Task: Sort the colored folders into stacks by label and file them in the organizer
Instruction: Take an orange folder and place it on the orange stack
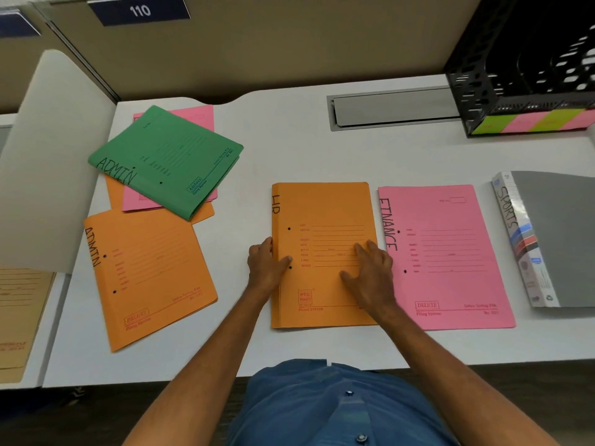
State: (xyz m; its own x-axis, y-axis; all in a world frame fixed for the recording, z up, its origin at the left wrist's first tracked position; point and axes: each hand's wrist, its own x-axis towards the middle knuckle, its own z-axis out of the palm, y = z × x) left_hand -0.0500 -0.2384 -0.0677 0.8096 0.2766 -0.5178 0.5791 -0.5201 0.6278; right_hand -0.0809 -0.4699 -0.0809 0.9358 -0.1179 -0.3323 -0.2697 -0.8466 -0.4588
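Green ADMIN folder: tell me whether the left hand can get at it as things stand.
Probably yes. The green ADMIN folder lies uncovered atop its pile, and bare desk separates it from the left hand.

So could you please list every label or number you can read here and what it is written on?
"110": blue sign
"ADMIN": green folder
"ADMIN": orange folder on the left
"HR": orange folder under both hands
"FINANCE", "DELUXE": pink folder
"SPORTS": grey binder spine
Printed form lines: too small to read.

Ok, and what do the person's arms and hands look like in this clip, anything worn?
Both forearms are bare, with no sleeves in view. The left hand and right hand show no gloves, rings or watch. A blue buttoned shirt covers the torso.
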